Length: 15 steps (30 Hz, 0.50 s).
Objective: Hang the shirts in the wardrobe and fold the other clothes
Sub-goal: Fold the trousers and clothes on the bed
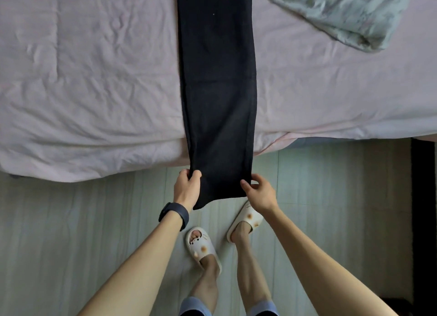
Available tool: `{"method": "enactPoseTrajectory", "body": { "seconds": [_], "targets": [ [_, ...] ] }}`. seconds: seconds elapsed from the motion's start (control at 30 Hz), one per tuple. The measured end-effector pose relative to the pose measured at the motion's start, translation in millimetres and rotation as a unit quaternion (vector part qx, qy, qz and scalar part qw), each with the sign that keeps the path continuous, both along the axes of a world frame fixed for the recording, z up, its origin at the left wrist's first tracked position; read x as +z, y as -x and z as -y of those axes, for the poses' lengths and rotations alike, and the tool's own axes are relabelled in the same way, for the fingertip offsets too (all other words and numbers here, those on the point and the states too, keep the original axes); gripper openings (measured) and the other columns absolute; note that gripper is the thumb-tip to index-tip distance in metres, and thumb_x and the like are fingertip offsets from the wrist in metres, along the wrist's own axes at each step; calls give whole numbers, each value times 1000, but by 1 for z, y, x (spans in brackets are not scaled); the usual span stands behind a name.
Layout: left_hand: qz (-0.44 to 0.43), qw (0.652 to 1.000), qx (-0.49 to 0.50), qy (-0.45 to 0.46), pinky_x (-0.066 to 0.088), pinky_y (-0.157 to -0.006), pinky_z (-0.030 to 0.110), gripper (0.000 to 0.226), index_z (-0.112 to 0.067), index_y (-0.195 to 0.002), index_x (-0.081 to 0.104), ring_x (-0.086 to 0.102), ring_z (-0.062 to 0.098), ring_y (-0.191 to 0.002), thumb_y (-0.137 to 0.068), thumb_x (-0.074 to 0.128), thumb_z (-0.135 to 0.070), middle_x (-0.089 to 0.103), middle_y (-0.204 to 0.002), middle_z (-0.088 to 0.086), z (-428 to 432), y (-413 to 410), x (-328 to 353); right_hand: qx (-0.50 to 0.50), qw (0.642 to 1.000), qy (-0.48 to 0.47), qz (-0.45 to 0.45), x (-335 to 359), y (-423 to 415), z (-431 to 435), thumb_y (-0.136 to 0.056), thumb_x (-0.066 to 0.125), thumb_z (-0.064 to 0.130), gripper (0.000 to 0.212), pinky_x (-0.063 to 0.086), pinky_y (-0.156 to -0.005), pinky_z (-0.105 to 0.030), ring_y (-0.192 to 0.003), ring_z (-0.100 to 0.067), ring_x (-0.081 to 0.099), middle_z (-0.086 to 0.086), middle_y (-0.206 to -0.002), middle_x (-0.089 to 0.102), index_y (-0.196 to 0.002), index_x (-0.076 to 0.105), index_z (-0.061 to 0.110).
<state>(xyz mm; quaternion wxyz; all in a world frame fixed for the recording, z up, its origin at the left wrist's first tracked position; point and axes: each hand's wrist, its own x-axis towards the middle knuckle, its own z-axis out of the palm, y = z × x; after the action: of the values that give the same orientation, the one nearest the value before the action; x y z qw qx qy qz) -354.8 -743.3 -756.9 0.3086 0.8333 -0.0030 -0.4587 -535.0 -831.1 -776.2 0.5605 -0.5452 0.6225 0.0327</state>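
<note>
Stands at the near edge of the bed [82, 79], looking straight down. Holds long black trousers [217, 79], laid out as 1 narrow strip, by the end hanging past the bed's near edge. Grips the strip's left edge with the left hand [186, 188], fingers curled round the cloth, thumb on top. Pinches the strip's right edge with the right hand [259, 192], thumb and fingertips closed on the cloth. Rest of the trousers flat on the bed's pink cover, running straight from the near edge toward the far side and out of view at the top. Faint crosswise crease about midway across the bed. Hem end dangling just below both hands, off the bed, above the pale floor [71, 221]. Dark wristband [173, 215] on the left wrist. Crumpled pale green blanket [331, 13] on the bed's far right part, close beside the trousers at the far end. 2 white slippers [201, 244] on the feet, on the floor just off the bed's near edge, below the hands.
</note>
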Motion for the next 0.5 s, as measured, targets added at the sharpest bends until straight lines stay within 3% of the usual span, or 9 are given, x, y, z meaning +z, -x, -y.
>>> {"method": "enactPoseTrajectory", "body": {
  "seconds": [0.1, 0.17, 0.23, 0.3, 0.37, 0.5],
  "targets": [
    [18, 999, -24, 14, 46, -79, 35, 19, -12, -111, 49, 61, 26, -95, -98, 56, -25, 61, -97, 0, -4, -7, -7, -2, 1000, 4, 3, -19, -4, -3, -94, 67, 34, 14, 36, -116, -40, -139, -20, 42, -2, -149, 44, -103, 66, 24],
    [10, 999, -31, 23, 50, -84, 35, 30, -18, -118, 42, 63, 22, -95, -97, 61, -24, 64, -104, 0, -7, -11, -15, -6, 1000, -14, 27, -32, -9, -1, -94, 67, 32, 15, 28, -120, -43, -147, -19, 29, 1, -160, 30, -107, 67, 23],
    [-4, 999, -30, 27, 52, -87, 37, 38, -21, -122, 41, 65, 19, -96, -93, 67, -26, 66, -105, -2, -10, -13, -22, -24, 998, -30, 57, -39, -14, 6, -94, 67, 27, 12, 30, -119, -44, -144, -18, 34, 3, -158, 36, -105, 67, 22],
    [-8, 998, -45, 32, 51, -88, 34, 36, -19, -120, 52, 64, 17, -97, -91, 71, -27, 67, -105, -4, -9, -13, -30, -43, 994, -47, 83, -47, -15, 12, -94, 65, 21, 12, 40, -113, -41, -130, -19, 53, 2, -136, 61, -105, 68, 20],
    [-10, 998, -51, 36, 51, -89, 32, 28, -17, -114, 63, 65, 16, -99, -90, 73, -27, 70, -105, -4, -10, -11, -36, -46, 993, -65, 89, -53, -16, 15, -93, 64, 18, 18, 47, -107, -40, -113, -16, 64, 4, -117, 71, -110, 70, 18],
    [-18, 998, -46, 25, 52, -84, 31, 24, -18, -106, 69, 67, 17, -98, -88, 74, -34, 72, -101, -4, -13, -4, -37, -42, 995, -36, 85, -56, -13, 8, -87, 71, 26, 45, 45, -108, -36, -120, -11, 56, 10, -131, 59, -131, 60, 24]
  ]
}}
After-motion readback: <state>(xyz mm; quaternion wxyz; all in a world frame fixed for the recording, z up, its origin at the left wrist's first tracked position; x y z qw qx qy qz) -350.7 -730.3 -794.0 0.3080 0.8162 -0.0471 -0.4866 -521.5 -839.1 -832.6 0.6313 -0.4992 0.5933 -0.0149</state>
